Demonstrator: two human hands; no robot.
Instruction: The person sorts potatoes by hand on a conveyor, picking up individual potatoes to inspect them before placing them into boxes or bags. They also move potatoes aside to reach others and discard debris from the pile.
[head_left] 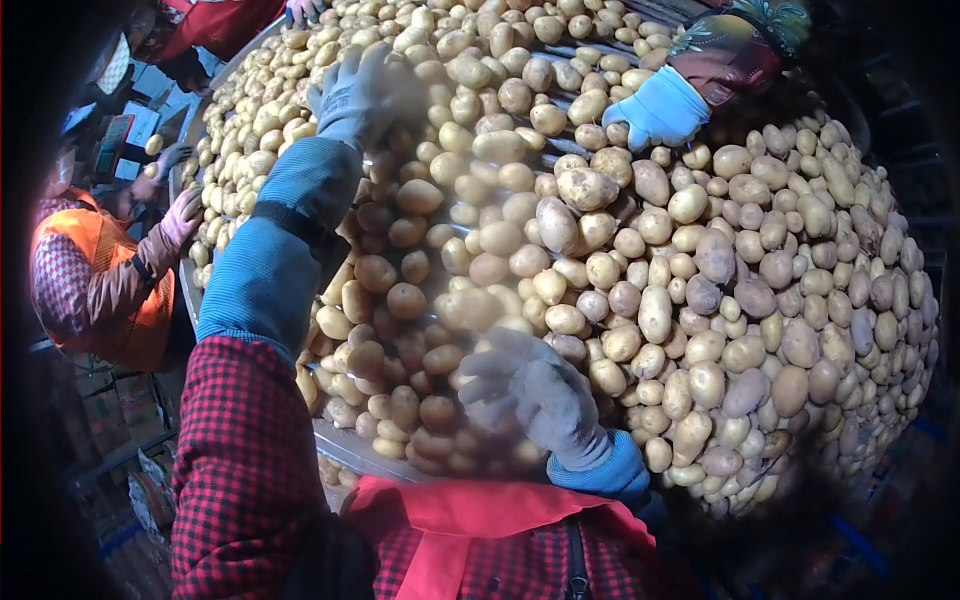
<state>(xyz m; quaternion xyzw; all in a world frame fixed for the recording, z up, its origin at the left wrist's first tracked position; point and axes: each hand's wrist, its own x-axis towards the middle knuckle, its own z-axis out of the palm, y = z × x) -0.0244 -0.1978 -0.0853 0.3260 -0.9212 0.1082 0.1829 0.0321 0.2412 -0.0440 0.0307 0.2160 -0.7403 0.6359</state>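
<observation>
A large heap of potatoes (655, 315) lies in front of me. My left hand (352, 98), in a grey glove with a blue knit sleeve cover, reaches far out over the heap. Its fingers are stretched and slightly apart on the potatoes, and nothing shows in its grasp. Close to my body, my right hand (535, 395), also in a grey glove, rests over the near potatoes with its fingers apart. A hazy patch blurs its fingertips and the potatoes around it. No potato is visibly held in either hand.
Across the heap, another person's light-blue gloved hand (660, 108) touches potatoes beside grey slats (590, 45). At left, a person in an orange vest (110, 270) reaches to the table edge. Another person in red (215, 25) stands at upper left. A metal rim (360, 450) runs before me.
</observation>
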